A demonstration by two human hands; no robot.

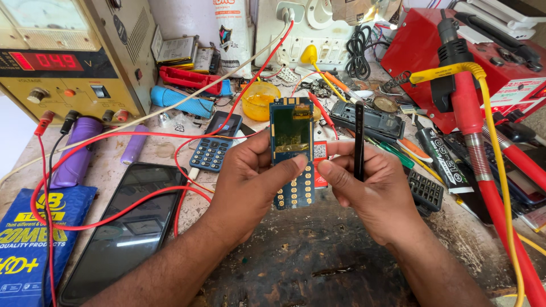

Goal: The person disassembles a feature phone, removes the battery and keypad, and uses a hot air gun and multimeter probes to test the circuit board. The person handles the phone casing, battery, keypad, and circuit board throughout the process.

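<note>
**Blue board held upright between both hands**

Blue-green, the circuit board point(292, 152) stands upright above the dark, worn surface point(318, 261), gripped by the left hand point(250, 182) with the thumb across its face. The right hand point(369, 190) pinches black tweezers point(359, 139) just beside the board's right edge. A black phone point(122, 233) lies left, red cables point(483, 170) crowd the right; bare room remains below.

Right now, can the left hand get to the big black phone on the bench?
Probably yes, but not freely: the left hand is holding the circuit board. The phone lies close beside that forearm, with only a red wire across it.
</note>
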